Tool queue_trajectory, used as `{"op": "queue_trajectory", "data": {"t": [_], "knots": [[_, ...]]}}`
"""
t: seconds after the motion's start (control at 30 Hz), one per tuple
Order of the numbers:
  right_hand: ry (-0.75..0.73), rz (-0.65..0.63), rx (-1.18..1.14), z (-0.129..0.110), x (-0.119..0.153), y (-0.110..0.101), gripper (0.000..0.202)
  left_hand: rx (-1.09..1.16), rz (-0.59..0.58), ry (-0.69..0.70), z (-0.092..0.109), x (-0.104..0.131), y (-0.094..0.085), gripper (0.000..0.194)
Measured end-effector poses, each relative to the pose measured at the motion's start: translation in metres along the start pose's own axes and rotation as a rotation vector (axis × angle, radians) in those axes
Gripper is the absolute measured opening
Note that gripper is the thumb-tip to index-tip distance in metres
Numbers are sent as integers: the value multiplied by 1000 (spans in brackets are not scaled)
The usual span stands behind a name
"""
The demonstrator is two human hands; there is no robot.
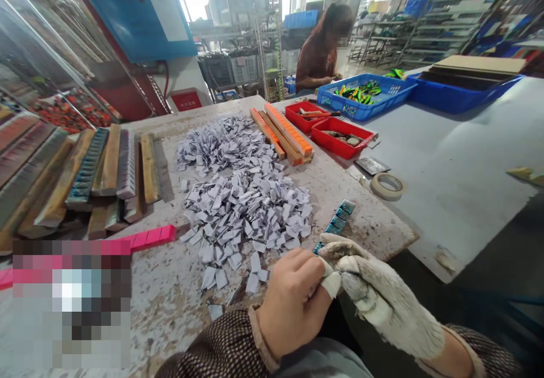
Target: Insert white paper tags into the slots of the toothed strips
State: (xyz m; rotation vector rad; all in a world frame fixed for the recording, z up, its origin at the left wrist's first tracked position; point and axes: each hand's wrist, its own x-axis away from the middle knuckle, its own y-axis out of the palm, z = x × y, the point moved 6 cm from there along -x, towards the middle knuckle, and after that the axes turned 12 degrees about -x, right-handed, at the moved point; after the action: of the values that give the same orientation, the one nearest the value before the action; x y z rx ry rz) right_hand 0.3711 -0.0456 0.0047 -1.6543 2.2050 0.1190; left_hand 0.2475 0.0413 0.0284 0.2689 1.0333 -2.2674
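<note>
Hands (325,287) hide something (too small).

Bare lane of surface (325,194) betw. white-pc. heap (250,205) and tape roll (387,195), teal strip (341,217) at near end, narrower gap betw. heap and wooden bars (111,165) at L, pink strip (153,238) across its near end, orange-topped bars (289,130) at far R of heap

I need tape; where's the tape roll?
In the head view, the tape roll lies right of centre, beside the grey plate, near the red trays.
</note>
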Motion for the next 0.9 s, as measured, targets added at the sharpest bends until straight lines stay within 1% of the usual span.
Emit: {"op": "queue_trajectory", "data": {"t": [0.1,0.17,0.2,0.23,0.27,0.33,0.37,0.4,0.47,0.53,0.6,0.73,0.9], "knots": [[-59,56,91,-3,6,-4,24,44,-91,-51,-5,-2,9,29],[-91,38,202,-3,2,-12,20,86,-185,-106,-13,-3,15,27],[-108,24,263,-2,-2,-18,17,79,-220,-123,-17,-2,16,22],[-122,7,334,1,-7,-26,15,44,-241,-136,-22,-1,16,15],[-133,21,382,5,-14,-38,13,-14,-248,-146,-28,0,14,9],[-206,59,642,12,-27,-59,10,-144,-251,-164,-40,7,9,18],[-213,43,755,18,-33,-66,10,-194,-259,-175,-45,12,6,22],[-217,-8,834,25,-39,-70,11,-228,-274,-189,-50,17,5,24],[-209,-100,963,35,-49,-71,13,-245,-316,-215,-57,27,4,24],[-214,-179,1054,39,-56,-65,16,-236,-358,-241,-59,34,6,25],[-240,-228,1110,40,-60,-58,19,-231,-397,-264,-60,39,8,25],[-262,-246,1138,42,-65,-53,22,-220,-472,-314,-62,45,16,21],[-226,-304,1172,51,-67,-54,23,-233,-530,-346,-64,45,21,26]]}}
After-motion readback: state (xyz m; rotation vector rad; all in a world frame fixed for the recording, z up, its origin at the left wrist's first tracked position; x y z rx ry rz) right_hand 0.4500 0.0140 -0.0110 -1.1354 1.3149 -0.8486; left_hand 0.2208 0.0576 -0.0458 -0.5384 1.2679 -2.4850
